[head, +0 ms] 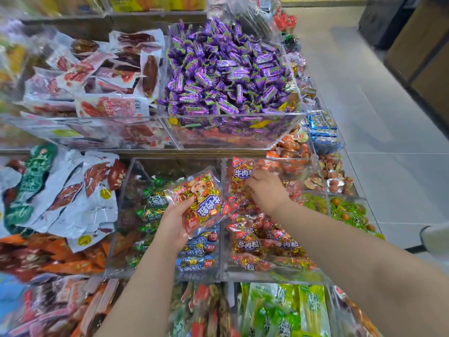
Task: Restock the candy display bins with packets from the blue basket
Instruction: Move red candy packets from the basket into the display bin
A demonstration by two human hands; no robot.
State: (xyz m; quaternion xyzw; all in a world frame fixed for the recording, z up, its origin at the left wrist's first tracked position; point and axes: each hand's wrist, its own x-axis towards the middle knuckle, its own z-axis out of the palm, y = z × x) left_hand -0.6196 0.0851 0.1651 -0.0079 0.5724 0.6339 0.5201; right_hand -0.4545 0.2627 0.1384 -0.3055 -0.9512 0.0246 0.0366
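- Holding a crinkly red-and-gold plastic packet with a blue label [202,206] in the left hand [173,226], thumb across the face and fingers curled underneath, above the divider between two bins.
- Right hand [266,190] knuckles-up at three o'clock of that packet, fingers bent down among the matching red packets in the clear acrylic bin [267,276]; impossible to tell whether pinching one or only pressing.
- Judged best: clearing a hollow with the right hand first, then laying the held packet flat, label up, among its red neighbours, not into the clear bin of green and blue packets [145,269] at nine o'clock.
- Glossy, slick film, lumpy with small wrapped pieces; likely to slide, so better gripped across the body than by a sealed edge.
- Rigid, transparent bin walls with hard rims; worth keeping knuckles off them.
- Heaped purple foil-twist sweets [230,69] at twelve o'clock, well apart.
- Blue basket not in view.
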